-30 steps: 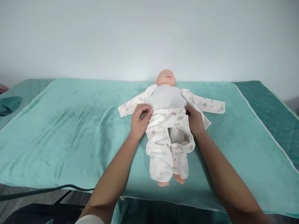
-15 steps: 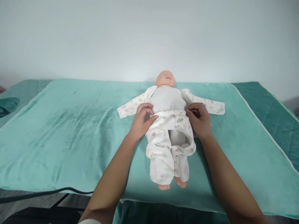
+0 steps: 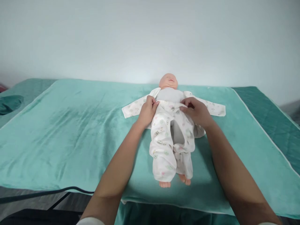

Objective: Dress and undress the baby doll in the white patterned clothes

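A baby doll (image 3: 169, 82) lies on its back on a teal towel (image 3: 70, 125), head toward the wall. It wears white printed trousers (image 3: 164, 147), and an open printed shirt (image 3: 133, 107) is spread under it with its sleeves out to both sides. My left hand (image 3: 147, 112) pinches the trousers' waistband at the doll's left side. At the other side my right hand (image 3: 197, 111) grips the same waistband. The waistband sits high on the doll's grey torso. Two bare feet (image 3: 174, 182) stick out of the trouser legs.
The towel covers a darker green quilted surface (image 3: 269, 109) against a pale wall. A bunched green cloth (image 3: 9, 103) lies at the far left. A black cable (image 3: 42, 192) runs along below the front edge.
Both hands have moved toward the doll's head with the waistband, drawing the trousers up from the hips to the chest. The camera has tilted slightly.
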The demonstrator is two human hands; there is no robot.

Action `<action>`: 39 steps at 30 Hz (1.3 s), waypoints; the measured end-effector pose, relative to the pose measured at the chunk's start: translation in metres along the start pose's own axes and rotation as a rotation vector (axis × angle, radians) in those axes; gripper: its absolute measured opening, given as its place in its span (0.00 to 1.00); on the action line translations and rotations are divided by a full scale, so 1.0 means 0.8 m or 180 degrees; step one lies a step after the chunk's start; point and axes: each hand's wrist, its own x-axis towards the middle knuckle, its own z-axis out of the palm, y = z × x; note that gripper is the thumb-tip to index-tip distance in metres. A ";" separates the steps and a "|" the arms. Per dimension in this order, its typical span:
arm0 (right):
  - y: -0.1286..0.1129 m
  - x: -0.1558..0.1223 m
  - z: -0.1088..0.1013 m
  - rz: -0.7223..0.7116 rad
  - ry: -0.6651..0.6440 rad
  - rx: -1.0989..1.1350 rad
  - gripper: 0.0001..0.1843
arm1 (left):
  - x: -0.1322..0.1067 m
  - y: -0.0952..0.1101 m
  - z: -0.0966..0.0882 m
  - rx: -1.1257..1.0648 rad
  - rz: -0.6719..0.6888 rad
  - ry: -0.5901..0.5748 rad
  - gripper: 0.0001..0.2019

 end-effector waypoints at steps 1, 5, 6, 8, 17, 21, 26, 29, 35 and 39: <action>0.000 0.011 0.001 0.0180 0.0086 -0.0137 0.14 | 0.004 -0.001 0.000 -0.0006 0.0019 -0.0057 0.07; 0.009 0.041 0.016 0.0487 0.0214 -0.0158 0.13 | 0.008 -0.005 0.002 -0.0084 -0.0076 -0.0056 0.07; 0.013 0.043 0.021 0.0484 0.0256 0.0035 0.14 | 0.007 -0.006 0.004 -0.0102 -0.0095 -0.0005 0.06; 0.021 0.040 0.029 0.0405 0.0373 0.0389 0.15 | 0.003 -0.008 0.007 -0.0085 0.0016 0.0107 0.04; 0.026 0.029 0.025 -0.0684 0.0403 0.0141 0.20 | 0.008 0.002 0.003 -0.0171 0.0286 0.0041 0.07; 0.020 0.043 0.024 -0.0400 0.0271 -0.0347 0.21 | 0.023 0.003 -0.005 -0.0111 -0.0007 -0.0075 0.09; 0.024 0.075 0.027 0.0156 0.0288 -0.0557 0.15 | 0.056 -0.010 0.008 -0.0054 -0.0294 0.0215 0.11; 0.030 0.090 0.032 0.0483 0.0228 -0.0315 0.14 | 0.067 -0.019 0.018 -0.0179 -0.0620 0.0312 0.12; 0.044 0.082 0.039 0.0381 0.0362 -0.0167 0.16 | 0.054 -0.020 0.023 0.0012 -0.0182 0.0226 0.04; 0.053 0.080 0.040 -0.0363 0.0575 -0.0513 0.19 | 0.055 -0.025 0.020 0.0567 0.0645 0.0269 0.04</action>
